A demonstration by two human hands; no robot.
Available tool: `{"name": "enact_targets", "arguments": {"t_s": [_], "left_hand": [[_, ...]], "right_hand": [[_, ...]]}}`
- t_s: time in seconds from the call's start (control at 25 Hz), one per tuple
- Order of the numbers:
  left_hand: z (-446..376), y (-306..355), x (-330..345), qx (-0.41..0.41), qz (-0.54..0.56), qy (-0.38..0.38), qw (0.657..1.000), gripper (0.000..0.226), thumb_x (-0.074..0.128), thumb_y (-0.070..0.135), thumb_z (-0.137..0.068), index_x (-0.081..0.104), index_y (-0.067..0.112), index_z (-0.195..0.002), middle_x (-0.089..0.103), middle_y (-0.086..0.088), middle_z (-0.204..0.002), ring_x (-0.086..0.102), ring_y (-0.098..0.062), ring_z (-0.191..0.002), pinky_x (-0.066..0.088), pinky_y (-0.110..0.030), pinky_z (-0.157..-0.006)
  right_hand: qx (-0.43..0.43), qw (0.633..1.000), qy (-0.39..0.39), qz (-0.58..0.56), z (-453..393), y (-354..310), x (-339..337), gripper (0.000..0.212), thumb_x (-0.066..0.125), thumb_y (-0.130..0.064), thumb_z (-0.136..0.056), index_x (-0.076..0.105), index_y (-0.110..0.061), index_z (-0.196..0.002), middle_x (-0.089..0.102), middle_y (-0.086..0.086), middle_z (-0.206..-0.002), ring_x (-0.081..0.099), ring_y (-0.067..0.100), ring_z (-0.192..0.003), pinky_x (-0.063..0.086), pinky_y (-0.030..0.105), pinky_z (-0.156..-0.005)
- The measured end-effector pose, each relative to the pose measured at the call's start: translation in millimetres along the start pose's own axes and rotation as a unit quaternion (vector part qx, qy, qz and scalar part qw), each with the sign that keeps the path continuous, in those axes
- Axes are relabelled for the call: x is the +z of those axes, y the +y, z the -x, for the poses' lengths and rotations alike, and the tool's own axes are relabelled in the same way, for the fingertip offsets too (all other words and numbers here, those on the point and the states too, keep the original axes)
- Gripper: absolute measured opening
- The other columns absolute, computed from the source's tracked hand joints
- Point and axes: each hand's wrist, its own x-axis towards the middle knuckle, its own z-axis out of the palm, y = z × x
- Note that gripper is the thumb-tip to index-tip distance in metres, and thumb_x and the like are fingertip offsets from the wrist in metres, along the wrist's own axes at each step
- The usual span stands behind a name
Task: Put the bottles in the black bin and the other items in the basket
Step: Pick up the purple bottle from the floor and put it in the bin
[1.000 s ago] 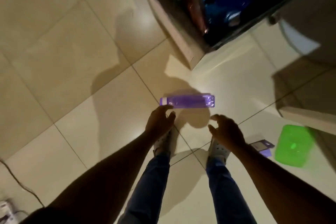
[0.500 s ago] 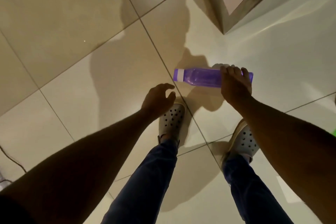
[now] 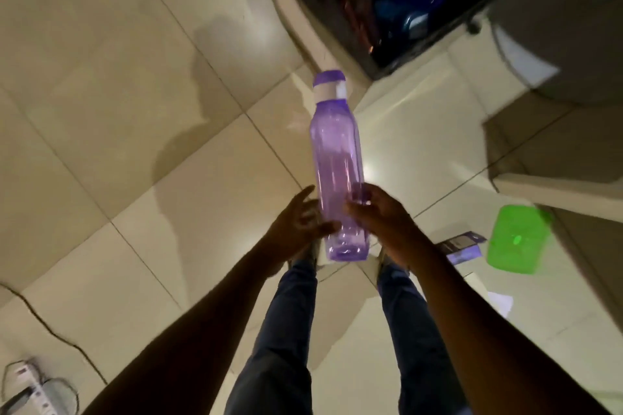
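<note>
Translucent purple water bottle (image 3: 338,172) with white collar and purple cap is held roughly upright above the tiled floor, cap up and away, base nearest the camera. Black bin (image 3: 381,0) is seen at top, blue and red items inside. Green plastic lid (image 3: 515,239) lies flat on floor at right, a small purple box (image 3: 463,246) beside it.

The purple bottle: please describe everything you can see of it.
The purple bottle is tall, see-through plastic, seemingly empty, with a white collar and purple cap, closed. It is off the floor, near upright, cap pointing away. The right hand and left hand hold its lower part, one on each side.
</note>
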Motion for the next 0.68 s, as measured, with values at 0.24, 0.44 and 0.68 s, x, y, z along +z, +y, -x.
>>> {"name": "enact_targets", "arguments": {"t_s": [0.24,0.44,0.68], "left_hand": [[108,126,25,0.085,0.071,-0.006,0.994,0.071,0.085,0.035,-0.066,0.054,0.019,-0.128,0.067,-0.014,-0.116,0.070,-0.030,-0.102,0.058,-0.041,-0.081],[125,251,24,0.075,0.126,0.033,0.989,0.056,0.071,0.039,-0.083,0.056,0.014,-0.131,0.072,-0.009,-0.109,0.071,-0.025,-0.095,0.057,-0.044,-0.085],[136,328,0,0.007,-0.165,0.088,0.982,0.069,0.048,0.063,-0.089,0.047,0.013,-0.137,0.054,-0.007,-0.135,0.053,-0.030,-0.121,0.045,-0.037,-0.097]], "right_hand": [[-0.059,0.998,0.030,-0.010,115,-145,21,0.067,0.059,-0.072,-0.075,0.044,-0.046,-0.135,0.060,-0.007,-0.133,0.056,0.013,-0.124,0.048,0.028,-0.100],[-0.050,0.979,0.196,-0.017,210,-187,-4,0.027,0.050,-0.039,-0.096,0.061,-0.030,-0.118,0.069,-0.003,-0.118,0.065,0.010,-0.106,0.051,0.024,-0.086],[-0.036,0.904,0.414,-0.100,306,-166,-18,0.024,0.051,-0.029,-0.097,0.065,-0.012,-0.106,0.069,0.015,-0.110,0.066,0.022,-0.090,0.049,0.042,-0.090]]}}
